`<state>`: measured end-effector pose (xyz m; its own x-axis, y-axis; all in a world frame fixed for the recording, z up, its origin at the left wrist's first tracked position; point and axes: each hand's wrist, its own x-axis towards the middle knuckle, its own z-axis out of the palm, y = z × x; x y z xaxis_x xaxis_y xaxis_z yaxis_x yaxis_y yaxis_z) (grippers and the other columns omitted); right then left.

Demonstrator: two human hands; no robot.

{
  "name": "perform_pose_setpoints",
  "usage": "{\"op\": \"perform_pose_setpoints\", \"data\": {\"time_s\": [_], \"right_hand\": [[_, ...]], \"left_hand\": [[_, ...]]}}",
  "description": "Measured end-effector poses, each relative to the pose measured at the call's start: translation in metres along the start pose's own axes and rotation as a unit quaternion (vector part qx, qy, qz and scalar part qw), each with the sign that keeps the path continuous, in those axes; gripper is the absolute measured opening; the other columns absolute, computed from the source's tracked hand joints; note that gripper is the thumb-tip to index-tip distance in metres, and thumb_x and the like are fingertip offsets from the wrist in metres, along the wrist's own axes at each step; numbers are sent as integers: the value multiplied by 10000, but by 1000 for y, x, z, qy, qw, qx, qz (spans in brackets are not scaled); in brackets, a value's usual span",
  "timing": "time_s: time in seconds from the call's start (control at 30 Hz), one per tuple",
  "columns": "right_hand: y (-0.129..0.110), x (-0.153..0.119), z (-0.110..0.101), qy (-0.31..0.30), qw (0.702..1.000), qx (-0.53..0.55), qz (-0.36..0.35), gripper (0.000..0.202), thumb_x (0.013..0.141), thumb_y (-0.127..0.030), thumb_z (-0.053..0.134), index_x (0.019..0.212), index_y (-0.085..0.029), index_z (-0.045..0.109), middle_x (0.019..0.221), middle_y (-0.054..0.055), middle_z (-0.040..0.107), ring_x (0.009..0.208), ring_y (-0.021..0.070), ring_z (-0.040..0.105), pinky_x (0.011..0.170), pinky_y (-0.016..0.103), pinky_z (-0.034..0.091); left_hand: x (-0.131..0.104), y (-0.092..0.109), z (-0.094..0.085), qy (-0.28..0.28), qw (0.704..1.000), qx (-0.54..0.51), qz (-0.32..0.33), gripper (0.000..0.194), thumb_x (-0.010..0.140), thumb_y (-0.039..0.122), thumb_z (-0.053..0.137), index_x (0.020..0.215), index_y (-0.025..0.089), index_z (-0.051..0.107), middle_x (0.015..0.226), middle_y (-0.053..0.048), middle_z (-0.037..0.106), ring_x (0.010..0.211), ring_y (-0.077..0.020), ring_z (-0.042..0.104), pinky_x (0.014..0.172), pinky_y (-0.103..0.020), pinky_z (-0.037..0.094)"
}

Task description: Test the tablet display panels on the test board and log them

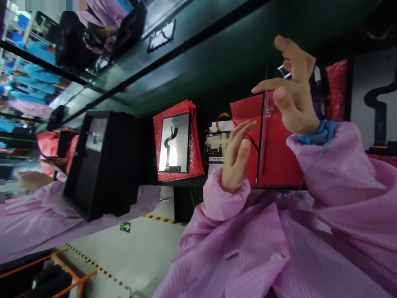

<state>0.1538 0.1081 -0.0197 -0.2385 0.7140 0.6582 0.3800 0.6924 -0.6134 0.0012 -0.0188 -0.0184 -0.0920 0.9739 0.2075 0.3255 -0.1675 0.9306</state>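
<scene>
My left hand (236,159) has its fingers stretched out and holds nothing. It is beside a small circuit board assembly (214,147) with an orange flex cable and a white label, partly hidden behind the hand. My right hand (296,93) is raised with fingers spread, above a red bubble-wrap bag (283,161). Between the hands is a thin dark-edged panel (259,163), seen almost edge-on over the red wrap. One right finger overlaps the panel's far end; whether it touches, I cannot tell.
To the left, a display panel (175,145) with a black flex cable lies on stacked red bubble bags (197,159). Further left stands a black box (114,161). Another display panel (372,95) is at far right. A co-worker's arm (37,198) reaches in from the left.
</scene>
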Motion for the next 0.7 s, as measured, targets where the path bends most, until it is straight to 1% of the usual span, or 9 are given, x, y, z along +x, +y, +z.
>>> {"op": "perform_pose_setpoints", "data": {"time_s": [0.07,0.1,0.13,0.2,0.3,0.43,0.53,0.6,0.7], "right_hand": [[-1,0,-1,9,1000,2,15,590,1006,-644,285,1039,-353,796,1642,-21,403,1470,280,372,1185,517,353],[-1,0,-1,13,1000,8,14,583,1005,-647,291,1040,-359,797,1634,-20,414,1465,282,376,1184,516,357],[-1,0,-1,17,1000,16,8,569,1004,-647,307,1040,-363,799,1625,-16,428,1460,287,381,1181,517,361],[0,0,0,24,999,29,-8,541,1003,-640,339,1051,-365,803,1608,-5,450,1450,298,393,1175,523,368],[2,1,1,26,999,30,-18,520,1005,-628,356,1083,-374,803,1601,3,462,1437,302,405,1165,525,374],[1,0,1,23,999,20,-16,534,1007,-636,337,1092,-377,797,1593,2,470,1430,300,408,1156,522,382],[1,-1,-1,14,1000,7,-7,541,1011,-640,320,1106,-379,784,1596,6,456,1435,303,390,1163,534,368],[2,0,-1,7,1000,-3,-17,558,1021,-630,301,1118,-363,781,1573,41,461,1418,306,388,1165,540,353],[1,3,-5,2,999,-30,-39,646,1013,-677,259,1101,-320,790,1398,123,535,1300,318,446,1133,562,351]], "left_hand": [[-18,-20,-15,103,980,160,55,361,1051,442,423,1171,233,692,1259,-106,660,1250,-242,609,1138,-458,482],[-27,-32,-22,143,958,238,68,331,1038,405,457,1140,211,705,1199,-126,656,1189,-256,615,1102,-477,494],[-36,-45,-29,161,936,305,65,317,1028,374,474,1139,195,711,1177,-143,644,1154,-268,608,1078,-494,496],[-51,-67,-38,140,909,391,41,338,1014,342,487,1219,177,700,1219,-171,609,1135,-282,588,1056,-509,493],[-64,-86,-42,78,891,447,23,394,1015,334,485,1333,188,667,1321,-189,551,1178,-292,561,1069,-504,477],[-69,-92,-40,62,877,475,44,387,1018,332,497,1339,236,692,1377,-186,522,1230,-309,528,1089,-501,451],[-68,-92,-38,56,873,482,55,390,1021,319,497,1341,231,702,1390,-200,528,1243,-322,516,1094,-509,441],[-67,-93,-38,50,863,499,63,397,1029,328,486,1347,227,700,1401,-204,538,1240,-329,521,1082,-515,449],[-67,-95,-38,50,848,520,85,406,1038,331,466,1350,212,698,1403,-206,565,1222,-334,538,1056,-513,464]]}}
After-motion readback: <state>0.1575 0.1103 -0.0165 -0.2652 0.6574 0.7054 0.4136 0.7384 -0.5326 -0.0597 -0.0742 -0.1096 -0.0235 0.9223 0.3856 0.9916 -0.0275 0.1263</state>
